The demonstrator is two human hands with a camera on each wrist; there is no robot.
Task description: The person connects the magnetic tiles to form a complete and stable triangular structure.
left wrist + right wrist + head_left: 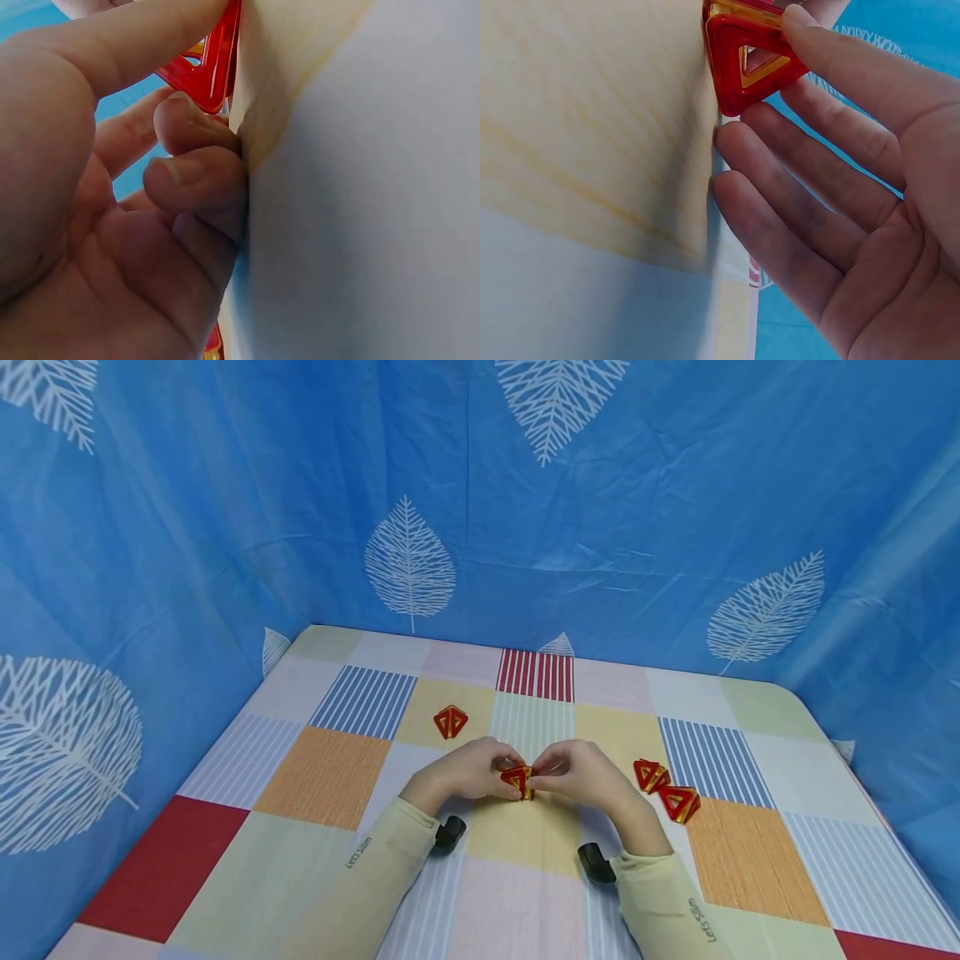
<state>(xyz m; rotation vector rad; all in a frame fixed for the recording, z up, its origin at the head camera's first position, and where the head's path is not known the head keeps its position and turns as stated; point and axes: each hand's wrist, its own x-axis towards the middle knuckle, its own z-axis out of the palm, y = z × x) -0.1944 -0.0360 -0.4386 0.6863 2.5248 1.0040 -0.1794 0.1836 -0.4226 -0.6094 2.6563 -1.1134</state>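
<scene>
In the head view both hands meet over the middle of the table around a small red and yellow triangular building piece. The left hand pinches its left side between thumb and fingers. From the other side, the right hand pinches it too. The right wrist view shows the piece's red triangular frame with a hollow middle, standing close to the tabletop under the thumb. One red corner shows below the left thumb in the left wrist view; the other left fingers are bent near the tablecloth.
A similar red and yellow triangular piece lies beyond the left hand. Two more, an upper one and a lower one, lie close together right of the right hand. Blue leaf-print curtains enclose the patchwork-covered table.
</scene>
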